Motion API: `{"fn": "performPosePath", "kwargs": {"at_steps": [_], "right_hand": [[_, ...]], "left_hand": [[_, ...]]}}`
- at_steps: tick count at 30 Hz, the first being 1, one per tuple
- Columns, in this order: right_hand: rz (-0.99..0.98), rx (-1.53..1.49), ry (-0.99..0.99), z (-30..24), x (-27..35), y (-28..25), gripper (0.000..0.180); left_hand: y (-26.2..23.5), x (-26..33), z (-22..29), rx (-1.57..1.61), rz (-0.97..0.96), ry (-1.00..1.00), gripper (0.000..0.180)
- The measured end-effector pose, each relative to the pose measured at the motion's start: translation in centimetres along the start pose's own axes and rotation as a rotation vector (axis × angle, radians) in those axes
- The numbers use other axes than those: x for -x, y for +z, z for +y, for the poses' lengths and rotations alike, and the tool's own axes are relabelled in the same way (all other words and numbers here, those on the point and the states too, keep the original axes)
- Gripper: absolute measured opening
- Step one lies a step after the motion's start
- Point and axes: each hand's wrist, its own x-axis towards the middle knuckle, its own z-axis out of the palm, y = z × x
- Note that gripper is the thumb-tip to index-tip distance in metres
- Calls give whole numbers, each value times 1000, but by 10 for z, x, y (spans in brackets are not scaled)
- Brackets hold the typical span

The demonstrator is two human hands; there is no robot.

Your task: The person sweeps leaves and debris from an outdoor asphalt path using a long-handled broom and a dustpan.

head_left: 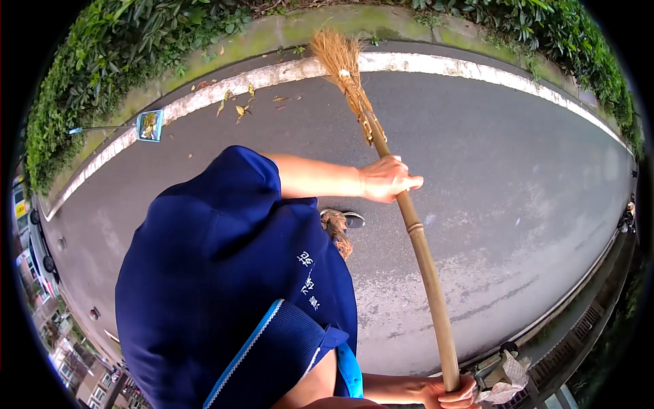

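Observation:
A straw broom (337, 54) with a long bamboo handle (426, 266) runs from the top of the head view down to its lower right. Its bristles are spread on the white-painted kerb line. My left hand (388, 178) is closed round the handle just below the binding, arm stretched across. At the handle's lower end, my right hand (449, 394) wraps its fingers round the bamboo, partly cut off by the picture's edge. Yellow and brown leaves (241, 110) lie on the asphalt left of the bristles. A light-blue dustpan (149, 126) with leaves inside rests at the kerb farther left.
A white kerb line (436, 63) curves along the road, with a mossy strip and green hedge (129, 61) behind it. My dark shoe (353, 219) stands on the asphalt. Parked cars (41, 245) are at the far left. A pale crumpled bag (505, 382) is at the lower right.

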Motion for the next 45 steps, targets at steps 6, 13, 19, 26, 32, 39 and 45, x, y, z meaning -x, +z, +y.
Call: {"fn": "performPosePath", "kwargs": {"at_steps": [6, 13, 19, 26, 32, 39, 45], "right_hand": [[167, 374, 209, 104, 92, 21, 7], [169, 9, 419, 120, 156, -8, 5], [-45, -229, 248, 40, 179, 13, 11], [-33, 181, 200, 87, 257, 115, 3], [-156, 172, 435, 146, 278, 152, 12], [82, -91, 280, 61, 268, 194, 12], [-92, 107, 137, 32, 317, 269, 10]], "left_hand": [[-5, 134, -127, 5, -144, -206, 28], [-35, 280, -75, -128, -214, -528, 29], [-67, 278, -30, -274, -148, -304, 26], [-131, 287, -107, -366, -7, -336, 24], [-147, 393, -141, -309, 40, -496, 22], [-156, 431, -62, -40, -49, -232, 24], [-162, 397, -64, -13, 53, -100, 16]]}}
